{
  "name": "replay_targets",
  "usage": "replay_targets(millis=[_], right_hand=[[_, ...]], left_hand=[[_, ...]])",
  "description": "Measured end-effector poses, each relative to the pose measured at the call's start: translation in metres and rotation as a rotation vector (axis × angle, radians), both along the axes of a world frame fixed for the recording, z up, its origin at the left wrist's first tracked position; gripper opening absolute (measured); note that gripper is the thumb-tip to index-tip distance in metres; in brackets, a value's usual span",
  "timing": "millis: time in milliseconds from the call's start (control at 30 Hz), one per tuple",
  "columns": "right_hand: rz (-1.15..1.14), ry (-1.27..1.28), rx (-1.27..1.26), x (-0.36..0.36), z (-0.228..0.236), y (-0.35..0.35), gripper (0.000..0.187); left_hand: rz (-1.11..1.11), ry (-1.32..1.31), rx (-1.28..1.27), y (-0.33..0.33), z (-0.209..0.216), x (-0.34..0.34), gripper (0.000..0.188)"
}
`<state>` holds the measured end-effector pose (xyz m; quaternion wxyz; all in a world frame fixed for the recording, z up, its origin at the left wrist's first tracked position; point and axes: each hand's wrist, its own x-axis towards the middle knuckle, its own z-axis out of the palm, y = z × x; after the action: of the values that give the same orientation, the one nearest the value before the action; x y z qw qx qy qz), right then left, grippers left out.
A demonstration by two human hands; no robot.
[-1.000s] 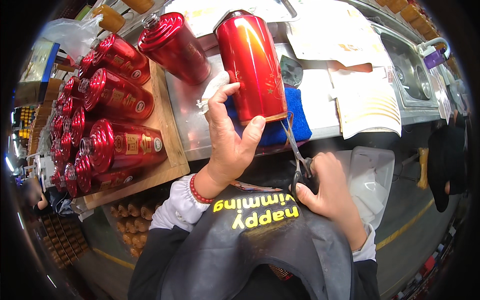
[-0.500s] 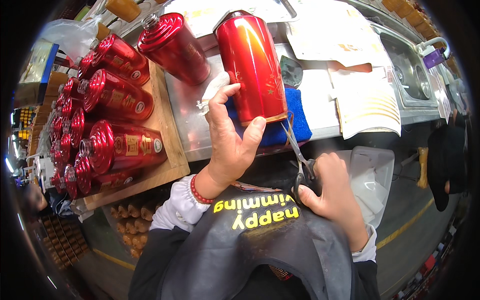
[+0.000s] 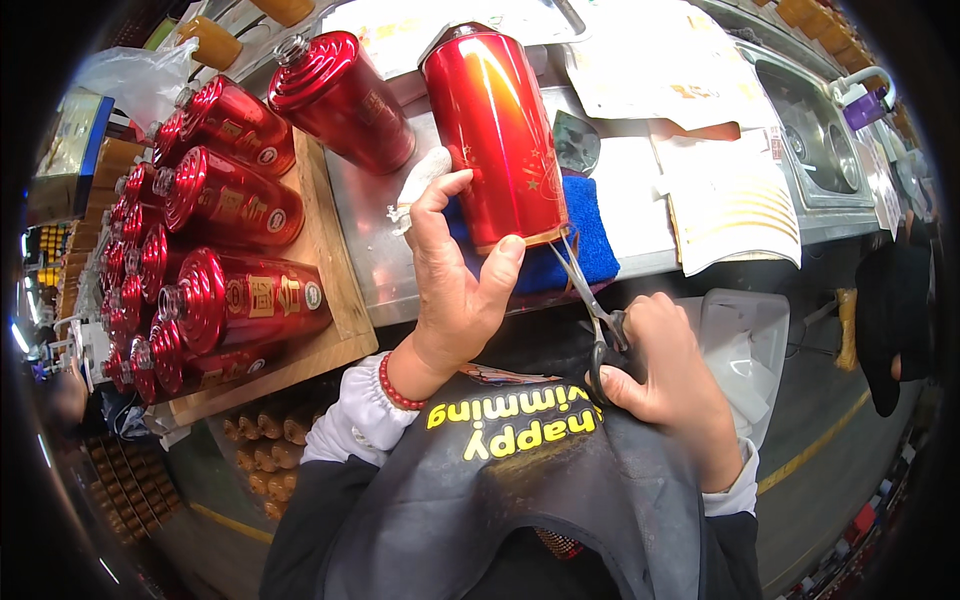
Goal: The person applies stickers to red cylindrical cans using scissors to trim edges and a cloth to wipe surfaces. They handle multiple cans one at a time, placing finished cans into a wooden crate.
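A glossy red bottle (image 3: 497, 135) lies tilted on a folded blue towel (image 3: 592, 228), its base toward me. My left hand (image 3: 455, 285) grips it near the base, fingers along its left side and thumb on the bottom rim. In my right hand (image 3: 660, 370) is a pair of scissors (image 3: 583, 287) with black handles. Its blade tips touch or nearly touch the right side of the base's rim; exactly what lies between them is too small to tell. A crumpled white cloth (image 3: 423, 178) rests left of the bottle, beside my left fingers.
Several red bottles (image 3: 258, 300) stand on a wooden board (image 3: 345, 285) at the left. Another red bottle (image 3: 345, 105) is on the metal bench. Cardboard sheets (image 3: 725, 195) and a sink (image 3: 815, 130) are to the right. Below the bench edge sits a white plastic bin (image 3: 755, 320).
The bottle and both hands keep nearly the same places, with a slight shift of the whole view. The scissor blades look a little closer together at the rim.
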<state>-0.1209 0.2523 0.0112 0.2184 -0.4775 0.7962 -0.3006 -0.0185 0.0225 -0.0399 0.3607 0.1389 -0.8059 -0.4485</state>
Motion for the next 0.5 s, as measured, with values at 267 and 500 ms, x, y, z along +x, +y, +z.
replay_targets(millis=[267,500], right_hand=[[0.010,0.006,-0.055,0.011,-0.003,-0.006,0.043],[0.000,0.026,-0.075,0.017,-0.006,-0.013,0.040]], left_hand=[[0.004,0.007,-0.023,0.002,0.002,-0.001,0.062],[0.025,-0.004,-0.034,0.002,0.001,0.000,0.063]])
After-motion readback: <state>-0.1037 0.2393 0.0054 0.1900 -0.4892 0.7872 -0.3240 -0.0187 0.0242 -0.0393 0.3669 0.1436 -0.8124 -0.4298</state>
